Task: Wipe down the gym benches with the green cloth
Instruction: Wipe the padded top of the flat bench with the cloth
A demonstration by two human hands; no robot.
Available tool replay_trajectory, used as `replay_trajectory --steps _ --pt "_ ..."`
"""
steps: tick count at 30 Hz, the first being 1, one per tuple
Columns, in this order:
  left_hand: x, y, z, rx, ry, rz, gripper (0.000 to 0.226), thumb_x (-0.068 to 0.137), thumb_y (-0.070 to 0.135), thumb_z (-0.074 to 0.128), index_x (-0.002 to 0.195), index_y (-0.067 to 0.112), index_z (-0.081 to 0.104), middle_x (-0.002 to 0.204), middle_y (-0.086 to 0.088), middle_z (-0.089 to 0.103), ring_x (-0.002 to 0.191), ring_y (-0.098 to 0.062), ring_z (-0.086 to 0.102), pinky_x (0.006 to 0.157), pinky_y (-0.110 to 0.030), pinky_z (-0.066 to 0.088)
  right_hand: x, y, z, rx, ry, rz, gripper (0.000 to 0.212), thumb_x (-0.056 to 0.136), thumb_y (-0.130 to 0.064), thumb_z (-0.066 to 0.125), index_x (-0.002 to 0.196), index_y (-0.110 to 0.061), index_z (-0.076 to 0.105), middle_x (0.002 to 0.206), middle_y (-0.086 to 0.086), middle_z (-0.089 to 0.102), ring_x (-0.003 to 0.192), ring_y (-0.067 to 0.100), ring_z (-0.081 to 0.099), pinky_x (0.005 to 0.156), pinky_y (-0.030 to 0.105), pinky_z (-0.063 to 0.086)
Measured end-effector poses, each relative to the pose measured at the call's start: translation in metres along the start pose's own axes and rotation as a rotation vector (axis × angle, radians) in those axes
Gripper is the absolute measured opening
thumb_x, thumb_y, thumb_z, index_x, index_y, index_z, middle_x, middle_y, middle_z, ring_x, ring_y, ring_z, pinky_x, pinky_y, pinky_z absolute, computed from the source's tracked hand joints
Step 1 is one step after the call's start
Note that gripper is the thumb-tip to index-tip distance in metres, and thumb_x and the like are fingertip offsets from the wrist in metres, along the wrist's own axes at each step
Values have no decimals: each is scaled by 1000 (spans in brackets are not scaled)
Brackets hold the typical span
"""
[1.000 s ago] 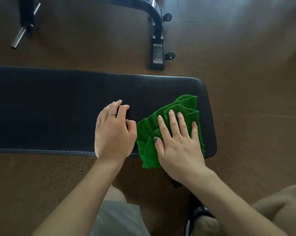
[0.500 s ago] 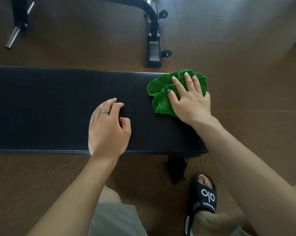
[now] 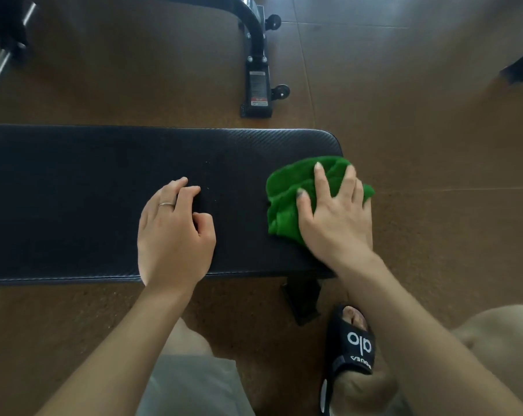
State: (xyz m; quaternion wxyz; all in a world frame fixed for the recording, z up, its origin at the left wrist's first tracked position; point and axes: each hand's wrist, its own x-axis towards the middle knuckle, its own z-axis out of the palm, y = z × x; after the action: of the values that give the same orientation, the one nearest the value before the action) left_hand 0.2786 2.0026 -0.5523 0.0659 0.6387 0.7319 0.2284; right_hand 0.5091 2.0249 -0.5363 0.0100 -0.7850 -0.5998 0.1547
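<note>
Flat-fingered, right hand (image 3: 335, 217) presses green cloth (image 3: 287, 190) onto bench (image 3: 74, 190) right end, left hand (image 3: 173, 232) loosely curled, bracing; mid-wipe, next stroke likely leftward across uncleaned pad.

Both forearms are bare from the wrists to the near edge of the view, with no sleeves, watch or bracelet on them. The left hand (image 3: 176, 232) wears one thin silver-coloured ring (image 3: 167, 204), a plain narrow band low on one finger. The right hand (image 3: 338, 223) carries no ring; its thumbnail (image 3: 300, 192) looks dark or greyish, and the other nails look pale. Light grey-beige shorts (image 3: 191, 382) cover the near left thigh, and a bare knee (image 3: 500, 331) shows at the near right. On the foot at the near right sits a black open-toed slide sandal (image 3: 351, 349). Its broad strap bears large white letters and a smaller white line of text, with a white edge along the sole.
</note>
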Motion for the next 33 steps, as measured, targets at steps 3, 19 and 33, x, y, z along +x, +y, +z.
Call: replay_trajectory --steps 3,19,33 --pt "0 1 1 0 15 -9 36 95 13 56 129 11 65 144 -7 59 137 -27 51 115 -51 43 64 -16 -11 36 15 37 66 103 -59 18 164 -35 8 168 23 6 154 40 15 124 55 14" --pt "-1 5 3 6 26 -20 36 93 10 56 128 10 64 144 -7 59 137 -28 50 113 -52 43 -18 19 1 152 62 59 66 106 -55 21 165 -28 6 126 17 46 113 35 53 96 47 42" --pt "-2 6 2 -4 25 -13 36 94 14 53 128 11 62 144 -7 58 136 -28 50 113 -53 43 -64 32 21 354 125 167 64 107 -55 21 164 -28 11 124 10 47 93 26 51 77 38 38"
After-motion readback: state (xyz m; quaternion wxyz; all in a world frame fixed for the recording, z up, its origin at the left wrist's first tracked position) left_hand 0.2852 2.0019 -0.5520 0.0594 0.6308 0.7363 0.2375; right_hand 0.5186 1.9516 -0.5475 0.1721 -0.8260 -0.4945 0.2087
